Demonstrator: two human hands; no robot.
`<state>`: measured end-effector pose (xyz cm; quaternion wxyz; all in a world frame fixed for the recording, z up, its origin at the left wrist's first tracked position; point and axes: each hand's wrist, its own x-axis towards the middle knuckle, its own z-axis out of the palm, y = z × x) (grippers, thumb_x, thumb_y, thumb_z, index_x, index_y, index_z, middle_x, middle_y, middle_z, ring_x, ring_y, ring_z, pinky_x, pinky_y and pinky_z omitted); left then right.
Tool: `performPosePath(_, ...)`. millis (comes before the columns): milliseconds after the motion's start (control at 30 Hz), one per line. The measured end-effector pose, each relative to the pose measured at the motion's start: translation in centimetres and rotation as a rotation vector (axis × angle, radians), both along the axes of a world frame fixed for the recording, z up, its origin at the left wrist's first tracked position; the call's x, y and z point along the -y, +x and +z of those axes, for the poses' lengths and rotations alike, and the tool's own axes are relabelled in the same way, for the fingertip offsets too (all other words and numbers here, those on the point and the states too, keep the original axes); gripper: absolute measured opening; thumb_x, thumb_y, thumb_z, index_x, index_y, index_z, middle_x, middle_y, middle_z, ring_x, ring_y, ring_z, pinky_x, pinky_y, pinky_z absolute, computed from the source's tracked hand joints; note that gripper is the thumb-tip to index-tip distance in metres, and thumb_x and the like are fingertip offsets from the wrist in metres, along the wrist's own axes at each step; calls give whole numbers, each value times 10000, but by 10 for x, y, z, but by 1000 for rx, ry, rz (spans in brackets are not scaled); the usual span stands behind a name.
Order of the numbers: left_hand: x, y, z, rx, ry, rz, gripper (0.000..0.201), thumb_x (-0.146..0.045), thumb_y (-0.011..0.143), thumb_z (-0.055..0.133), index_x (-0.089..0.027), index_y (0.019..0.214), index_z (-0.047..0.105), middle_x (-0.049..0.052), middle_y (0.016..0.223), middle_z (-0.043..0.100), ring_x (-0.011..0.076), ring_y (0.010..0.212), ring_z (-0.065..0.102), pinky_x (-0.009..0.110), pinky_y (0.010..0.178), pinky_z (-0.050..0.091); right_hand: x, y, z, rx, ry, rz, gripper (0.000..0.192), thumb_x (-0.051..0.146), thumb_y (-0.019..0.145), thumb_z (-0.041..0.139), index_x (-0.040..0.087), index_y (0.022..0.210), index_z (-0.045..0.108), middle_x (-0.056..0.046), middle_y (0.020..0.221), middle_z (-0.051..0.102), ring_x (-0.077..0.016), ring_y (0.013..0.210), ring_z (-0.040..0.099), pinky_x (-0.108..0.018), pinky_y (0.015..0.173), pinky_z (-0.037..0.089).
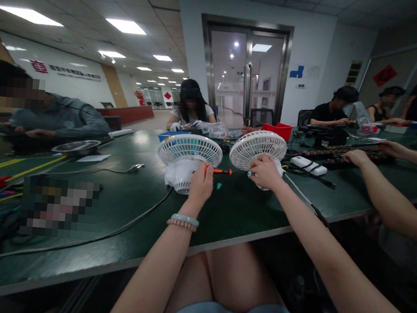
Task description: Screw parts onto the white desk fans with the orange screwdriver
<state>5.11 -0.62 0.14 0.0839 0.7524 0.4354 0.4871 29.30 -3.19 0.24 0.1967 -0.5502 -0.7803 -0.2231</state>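
In the head view, the left fan (190,150) and right fan (258,147) sit side by side near the front edge of the green table (240,210). The left hand (202,180) is closed on an orange screwdriver (222,171), right beside the left fan's housing; the right hand (265,172) lies against the back of the right fan, fingertips apparently pinched on a small teal piece (250,174). Another teal bit (219,186) lies loose between the fans. Good handling would mean bracing each housing, keeping the screwdriver in line with whatever it meets, and keeping small bits in sight. Both fans show their backs to the wearer, wide grilles tilted, broad span running left to right. The screwdriver's long axis also runs sideways; where its tip points, I cannot tell.
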Motion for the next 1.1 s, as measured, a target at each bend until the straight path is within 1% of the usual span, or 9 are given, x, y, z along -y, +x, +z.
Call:
performPosePath(200, -1, 0, 0, -3, -6, 20, 303, -405, 892, 291, -185, 850, 494, 6, 591, 507, 153, 549, 491, 269, 544, 323, -1, 0, -1, -8, -8, 1, 199, 341, 774, 556, 232, 822, 716, -45, 1001, 634, -261, 1014, 385, -411, 820, 268)
performPosePath(367, 2, 1, 2, -7, 2, 16, 290, -384, 900, 276, -193, 816, 478, 3, 588, 522, 153, 554, 503, 278, 562, 335, -1, 0, 0, -16, -13, 8, 196, 340, 771, 560, 235, 825, 717, -44, 1007, 632, -256, 1017, 388, -414, 837, 266)
performPosePath(567, 4, 1, 4, 2, -5, 5, 283, -370, 901, 280, -194, 784, 469, 1, 585, 537, 145, 541, 503, 279, 563, 347, -1, -1, 0, -17, -5, 9, 202, 338, 780, 551, 228, 820, 715, -43, 999, 634, -251, 999, 393, -407, 819, 272)
performPosePath(800, 7, 2, 4, -14, 24, -9, 256, -352, 900, 287, -195, 808, 468, -7, 570, 534, 142, 541, 505, 279, 577, 354, -1, 1, -1, -11, -5, 3, 202, 336, 776, 555, 219, 826, 713, -40, 1017, 631, -252, 1005, 386, -404, 812, 271)
performPosePath(1000, 6, 2, 2, -11, 3, -7, 281, -372, 898, 299, -196, 771, 478, -27, 485, 493, 140, 503, 497, 274, 573, 354, -2, 2, -2, -5, 3, 1, 205, 337, 775, 551, 221, 814, 716, -45, 1003, 634, -257, 1000, 384, -406, 806, 268)
performPosePath(1100, 7, 2, 2, 16, -8, -31, 279, -379, 894, 299, -193, 811, 489, -33, 485, 491, 136, 491, 491, 269, 554, 355, -2, 1, -3, -3, 11, 7, 205, 338, 775, 550, 220, 813, 714, -43, 992, 637, -255, 997, 389, -403, 805, 264)
